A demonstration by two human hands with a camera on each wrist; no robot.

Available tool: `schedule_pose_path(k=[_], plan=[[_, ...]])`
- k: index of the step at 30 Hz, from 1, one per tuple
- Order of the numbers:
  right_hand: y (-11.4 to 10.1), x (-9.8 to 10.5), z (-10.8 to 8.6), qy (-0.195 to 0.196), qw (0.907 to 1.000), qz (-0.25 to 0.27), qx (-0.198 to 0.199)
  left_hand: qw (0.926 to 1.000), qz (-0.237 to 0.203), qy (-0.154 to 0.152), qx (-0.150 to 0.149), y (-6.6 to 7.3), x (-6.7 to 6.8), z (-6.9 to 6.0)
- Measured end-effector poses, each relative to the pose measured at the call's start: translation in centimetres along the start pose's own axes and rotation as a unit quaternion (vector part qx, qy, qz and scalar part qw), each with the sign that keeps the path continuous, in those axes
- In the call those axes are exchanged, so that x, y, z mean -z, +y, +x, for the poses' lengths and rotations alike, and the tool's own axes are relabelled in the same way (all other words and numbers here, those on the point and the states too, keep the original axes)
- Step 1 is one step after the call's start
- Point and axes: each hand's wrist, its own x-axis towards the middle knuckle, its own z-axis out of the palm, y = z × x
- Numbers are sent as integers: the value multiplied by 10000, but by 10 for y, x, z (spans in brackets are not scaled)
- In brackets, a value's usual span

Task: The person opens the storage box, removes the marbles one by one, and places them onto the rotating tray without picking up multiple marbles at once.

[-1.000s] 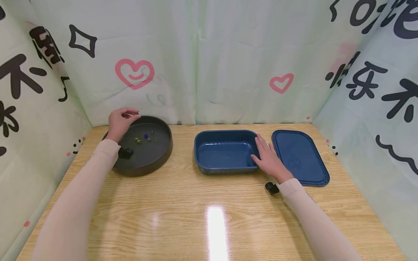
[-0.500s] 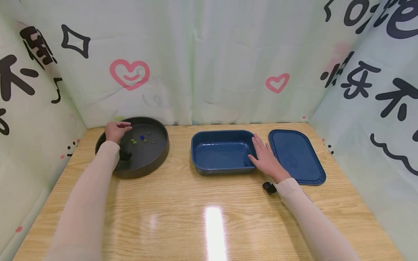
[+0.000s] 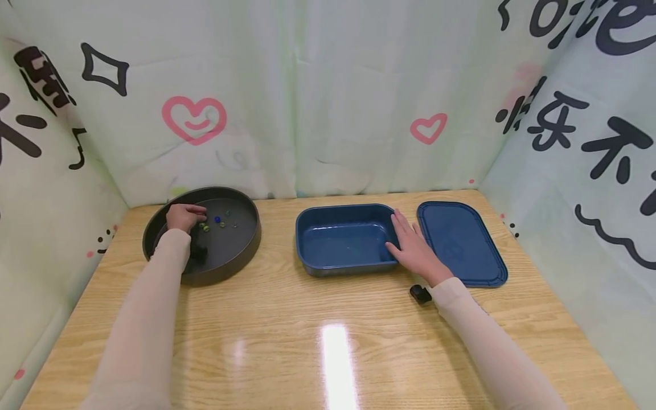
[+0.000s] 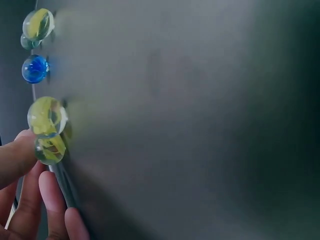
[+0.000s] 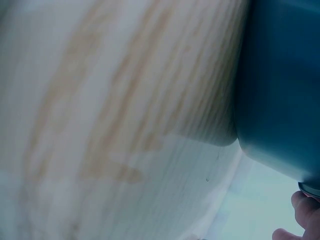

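Observation:
My left hand (image 3: 185,217) is inside a round dark grey pan (image 3: 233,259), close to several glass marbles. In the left wrist view, its thumb and loosely bent fingers lie beside two yellow-swirled marbles (image 4: 46,117); whether they touch is hard to tell. A blue marble (image 4: 35,69) and another yellow-swirled marble (image 4: 38,25) lie farther along the pan floor. My right hand (image 3: 417,250) rests with extended fingers against the right end of a blue rectangular container (image 3: 348,267). Only its fingertips show at the corner of the right wrist view.
A flat blue lid (image 3: 463,245) lies on the wooden table (image 3: 287,324) to the right of the container. A pale printed curtain (image 3: 307,114) stands behind the table and along both sides. The pan's raised rim surrounds my left hand.
My left hand has moved down from above the pan's far rim into the pan, toward the marbles. My right hand stays at the container's right end. The head view has shifted slightly.

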Motion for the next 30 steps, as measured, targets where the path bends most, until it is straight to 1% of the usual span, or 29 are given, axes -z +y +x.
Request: schedule_pose_path(k=[3,8,11,13,14,16,18,20,22,24,26,27,28,29,30], plan=[[0,0,0,-8,10000,-13,5,10000,87,4,-47,-2,0,0],[-1,1,1,-2,10000,-9,-22,10000,57,31,-40,-1,1,0],[-1,1,0,-9,10000,-29,-22,9998,46,186,-17,3,1,-1],[-1,1,0,-18,10000,-46,-15,9993,25,377,-79,8,0,-2],[-1,1,0,-30,10000,-53,-23,9989,14,456,-141,11,0,-2],[-1,1,1,-45,10000,-54,-26,9975,-22,601,-378,20,-1,-2],[-1,1,1,-60,10000,-33,-31,9952,-57,655,-719,32,-3,-3],[-1,1,1,-56,10000,-19,-50,9914,-42,623,-1153,48,-7,-5],[-1,2,0,-49,10000,-10,-56,9856,-22,517,-1608,66,-12,-10],[-2,3,0,-59,10000,-5,-63,9784,144,324,-2038,84,-20,-17],[-2,3,0,-72,9999,-18,-75,9684,448,-56,-2452,103,-31,-28],[-2,3,0,-78,9999,-21,-74,9621,609,-344,-2635,113,-36,-34],[-2,3,0,-83,9999,-31,-81,9538,826,-667,-2809,122,-43,-40],[-2,2,1,-88,9999,-33,-76,9431,1066,-1006,-2984,130,-49,-47],[-3,2,1,-83,9999,-39,-77,9290,1292,-1378,-3183,137,-56,-53]])
